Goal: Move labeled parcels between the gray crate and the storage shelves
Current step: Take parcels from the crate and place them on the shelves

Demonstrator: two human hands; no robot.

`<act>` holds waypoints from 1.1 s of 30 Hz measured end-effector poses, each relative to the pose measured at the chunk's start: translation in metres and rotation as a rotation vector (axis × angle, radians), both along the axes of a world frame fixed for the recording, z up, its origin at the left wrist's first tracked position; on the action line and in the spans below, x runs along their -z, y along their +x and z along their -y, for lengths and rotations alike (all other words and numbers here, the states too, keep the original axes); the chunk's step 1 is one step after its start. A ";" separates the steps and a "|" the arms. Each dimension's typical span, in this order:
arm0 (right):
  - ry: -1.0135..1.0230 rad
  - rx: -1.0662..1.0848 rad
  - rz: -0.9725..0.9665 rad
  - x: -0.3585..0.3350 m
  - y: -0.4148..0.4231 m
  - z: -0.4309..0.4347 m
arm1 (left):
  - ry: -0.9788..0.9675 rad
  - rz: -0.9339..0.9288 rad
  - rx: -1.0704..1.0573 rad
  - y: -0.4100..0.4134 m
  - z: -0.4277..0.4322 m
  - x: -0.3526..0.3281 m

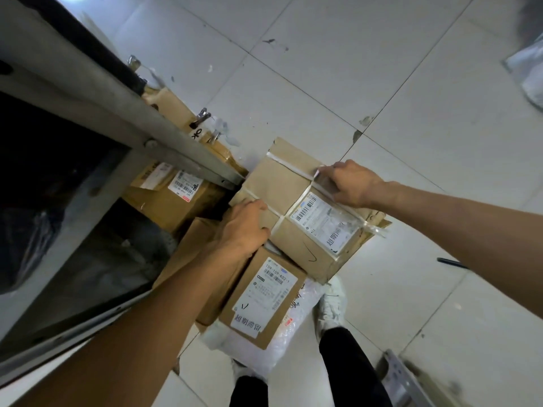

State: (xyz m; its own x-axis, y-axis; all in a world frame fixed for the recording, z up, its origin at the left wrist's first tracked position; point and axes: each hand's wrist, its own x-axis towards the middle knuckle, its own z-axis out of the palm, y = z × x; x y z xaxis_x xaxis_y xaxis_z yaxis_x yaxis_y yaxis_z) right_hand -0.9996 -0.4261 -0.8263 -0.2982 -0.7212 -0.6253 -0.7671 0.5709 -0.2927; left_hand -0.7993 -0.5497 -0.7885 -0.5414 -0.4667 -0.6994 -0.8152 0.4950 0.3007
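- Trouser legs (343,362) in black cloth and white shoes (330,306), nearest of all, on the pale tiled floor (411,113).
- Between the shoes, a white bubble-wrap parcel (282,345) lying on the floor.
- On top of it, a small brown cardboard box (229,315) with a white printed label facing up.
- Just beyond, overlapping the small box's far end, a large brown paper-wrapped parcel (282,183) bound crosswise with white straps, barcode label (323,221) up, close to the corner of the shelf. Resting or lifted: cannot tell.
- Left hand (245,227) on the parcel's near left corner, fingers curled over the edge, gripping it.
- Right hand (351,183) at the far right edge, fingers bent tight around a white strap, holding the same parcel.
- To the left, a grey metal storage shelf (117,104) running slantwise, dark underneath.
- Under its rail, more labeled brown cardboard boxes (173,201) packed together.
- Farthest off, at the upper right, a grey plastic bag (529,74) on the tiles, blurred.
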 end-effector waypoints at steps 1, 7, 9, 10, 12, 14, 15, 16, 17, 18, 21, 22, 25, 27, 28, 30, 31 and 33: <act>-0.007 -0.009 -0.005 -0.003 0.003 -0.001 | -0.013 -0.007 0.040 -0.001 0.000 -0.002; -0.007 0.005 0.011 -0.038 0.025 -0.017 | -0.022 -0.025 0.169 -0.003 -0.003 -0.020; -0.002 0.021 0.011 -0.054 0.034 -0.026 | -0.048 -0.034 0.240 -0.004 -0.004 -0.031; 0.001 0.029 0.005 -0.063 0.039 -0.030 | -0.060 -0.042 0.278 -0.005 -0.004 -0.037; 0.004 0.047 -0.008 -0.083 0.050 -0.040 | -0.077 -0.061 0.363 -0.006 -0.005 -0.054; 0.003 0.069 -0.035 -0.107 0.064 -0.050 | -0.095 -0.089 0.445 -0.004 -0.005 -0.076; 0.001 0.084 -0.048 -0.121 0.073 -0.055 | -0.101 -0.102 0.484 -0.002 -0.006 -0.089; 0.000 0.103 -0.060 -0.136 0.082 -0.059 | -0.106 -0.119 0.522 0.003 -0.006 -0.103; -0.005 0.122 -0.073 -0.151 0.092 -0.063 | -0.111 -0.134 0.555 0.008 -0.006 -0.118; -0.009 0.147 -0.087 -0.169 0.103 -0.067 | -0.117 -0.155 0.585 0.014 -0.006 -0.135; -0.037 0.216 -0.133 -0.227 0.137 -0.077 | -0.135 -0.212 0.662 0.039 -0.006 -0.193; -0.044 0.242 -0.141 -0.248 0.148 -0.079 | -0.145 -0.226 0.678 0.049 -0.006 -0.213; -0.076 0.309 -0.149 -0.309 0.181 -0.083 | -0.176 -0.255 0.687 0.077 -0.002 -0.269; -0.103 0.349 -0.156 -0.348 0.201 -0.086 | -0.180 -0.275 0.672 0.094 -0.003 -0.302; -0.118 0.360 -0.162 -0.366 0.211 -0.087 | -0.179 -0.288 0.661 0.102 -0.005 -0.319; -0.137 0.362 -0.176 -0.398 0.231 -0.090 | -0.173 -0.316 0.640 0.120 -0.012 -0.349; -0.143 0.347 -0.184 -0.412 0.241 -0.091 | -0.172 -0.332 0.632 0.131 -0.016 -0.363; -0.157 0.284 -0.211 -0.437 0.260 -0.091 | -0.184 -0.365 0.610 0.154 -0.023 -0.387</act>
